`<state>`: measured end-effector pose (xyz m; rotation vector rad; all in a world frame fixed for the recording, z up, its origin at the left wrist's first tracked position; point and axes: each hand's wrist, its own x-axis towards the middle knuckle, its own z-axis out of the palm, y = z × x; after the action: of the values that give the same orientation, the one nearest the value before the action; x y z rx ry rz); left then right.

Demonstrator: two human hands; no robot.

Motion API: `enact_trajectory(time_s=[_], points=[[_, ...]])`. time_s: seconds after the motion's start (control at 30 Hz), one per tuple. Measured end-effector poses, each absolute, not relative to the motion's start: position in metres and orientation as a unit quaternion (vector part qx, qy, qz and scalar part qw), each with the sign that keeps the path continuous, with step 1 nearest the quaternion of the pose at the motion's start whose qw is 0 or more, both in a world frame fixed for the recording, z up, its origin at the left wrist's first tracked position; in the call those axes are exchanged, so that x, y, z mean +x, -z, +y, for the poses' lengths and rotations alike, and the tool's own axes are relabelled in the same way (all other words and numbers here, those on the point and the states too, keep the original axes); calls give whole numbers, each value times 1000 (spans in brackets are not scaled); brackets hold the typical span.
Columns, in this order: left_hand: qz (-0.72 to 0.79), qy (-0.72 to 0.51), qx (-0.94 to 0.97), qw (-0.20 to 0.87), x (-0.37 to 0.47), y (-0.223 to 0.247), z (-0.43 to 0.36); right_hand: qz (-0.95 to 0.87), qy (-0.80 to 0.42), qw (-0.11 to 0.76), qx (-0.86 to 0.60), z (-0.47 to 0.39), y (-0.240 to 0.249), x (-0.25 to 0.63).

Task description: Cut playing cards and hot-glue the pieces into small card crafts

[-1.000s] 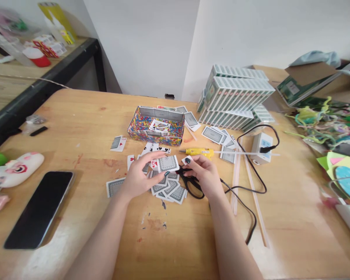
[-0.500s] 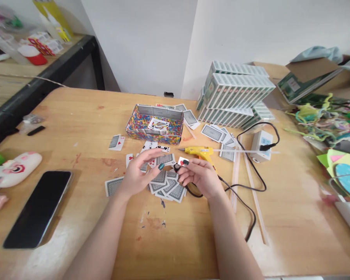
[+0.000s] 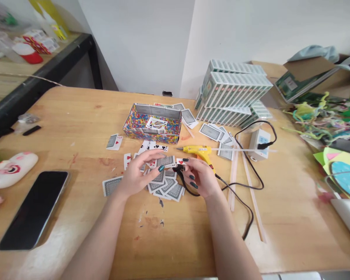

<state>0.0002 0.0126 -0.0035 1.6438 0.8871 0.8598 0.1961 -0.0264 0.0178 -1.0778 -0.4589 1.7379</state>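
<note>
My left hand grips a patterned-back card between thumb and fingers, above the loose cards. My right hand pinches a small card piece with a red heart, close to the right end of that card. Below both hands, several face-down cards overlap on the table. Behind them stands an open box with a colourful dotted outside and inside, card backs along its rear wall and a face card in it. The yellow glue gun lies right of the box, nozzle pointing left.
Card boxes are stacked at the back right. A black cable loops around to a white power socket. Clear glue sticks lie at right. On the left are a phone and a white plush toy.
The heart piece in my right hand has come up to the right end of the card in my left hand. The whole view has shifted slightly.
</note>
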Motion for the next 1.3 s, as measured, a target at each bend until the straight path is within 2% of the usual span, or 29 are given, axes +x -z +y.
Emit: enact_trajectory(time_s=[0.4,0.67,1.3], points=[[354,-347,698,516,0,5,13,-194,-719,505,-436,-26,-14,191],[370,-312,741,465,0,-4,12,-227,-712,511,-425,-26,-8,189],[335,-326,782,413,3,-12,11,-244,-705,510,-429,-25,-9,193]])
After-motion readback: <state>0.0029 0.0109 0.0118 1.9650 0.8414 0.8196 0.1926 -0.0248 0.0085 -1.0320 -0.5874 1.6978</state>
